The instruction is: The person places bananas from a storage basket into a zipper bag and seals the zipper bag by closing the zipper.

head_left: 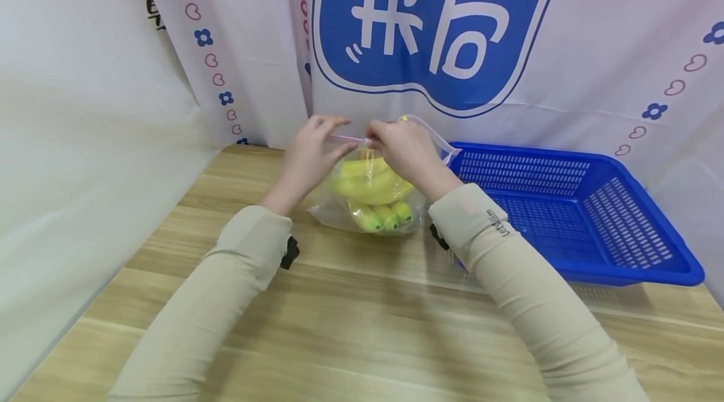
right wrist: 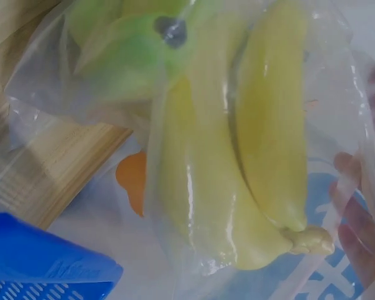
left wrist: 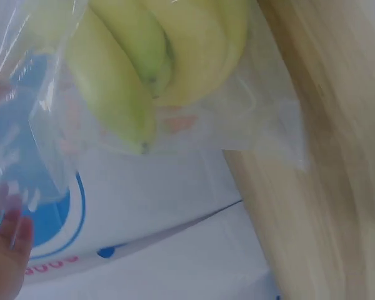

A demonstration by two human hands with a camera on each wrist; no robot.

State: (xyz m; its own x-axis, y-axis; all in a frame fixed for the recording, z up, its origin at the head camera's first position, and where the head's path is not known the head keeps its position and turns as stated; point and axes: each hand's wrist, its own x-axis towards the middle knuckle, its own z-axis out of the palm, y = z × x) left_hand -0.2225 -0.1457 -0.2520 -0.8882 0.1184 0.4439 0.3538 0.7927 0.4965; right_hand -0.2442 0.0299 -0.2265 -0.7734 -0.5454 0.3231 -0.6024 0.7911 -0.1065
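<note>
A clear zip bag (head_left: pixel 330 210) stands on the wooden table with yellow, green-tipped bananas (head_left: pixel 370 185) inside. At the left end of its top strip is my left hand (head_left: pixel 308 154), thumb and index finger spread on either side of the strip with a gap between them. My right hand (head_left: pixel 404 144) pinches the bag's top strip near its middle, fingers curled. In the left wrist view, relaxed fingers (left wrist: pixel 12 237) show beside the clear plastic. Through the bag in the right wrist view, the banana stem (right wrist: pixel 312 240) and some fingers (right wrist: pixel 356 231) appear.
A blue plastic basket (head_left: pixel 633 273) with slotted walls sits to the right of the bag, close to my right forearm. Behind the table (head_left: pixel 339 326) hangs a white cloth (head_left: pixel 599 31) with a blue printed emblem. More white cloth borders the left edge.
</note>
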